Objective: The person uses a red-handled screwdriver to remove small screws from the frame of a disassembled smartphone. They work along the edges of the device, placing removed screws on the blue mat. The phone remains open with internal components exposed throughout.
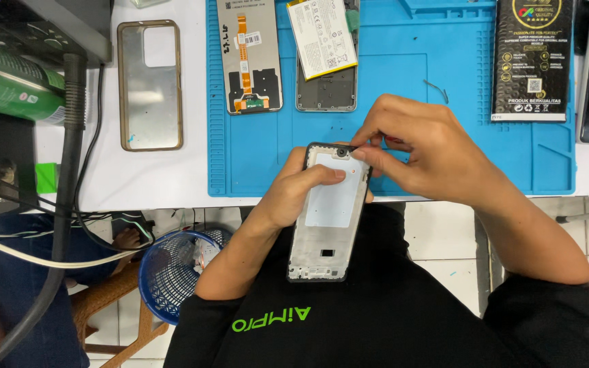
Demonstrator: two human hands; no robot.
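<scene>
My left hand (294,191) grips a bare phone frame (328,218), dark-edged with a pale inner plate, held upright over my lap with my thumb pressed on the plate. My right hand (420,150) pinches at the frame's top edge near the small round camera part (341,152); whatever sits between the fingertips is too small to tell. Both hands hover at the near edge of the blue work mat (390,88).
On the mat lie a phone screen panel with an orange flex cable (248,54), an opened phone body with a white battery (324,48), and a black box (533,58). A clear phone case (149,85) lies left of it. A blue mesh bin (172,272) stands below.
</scene>
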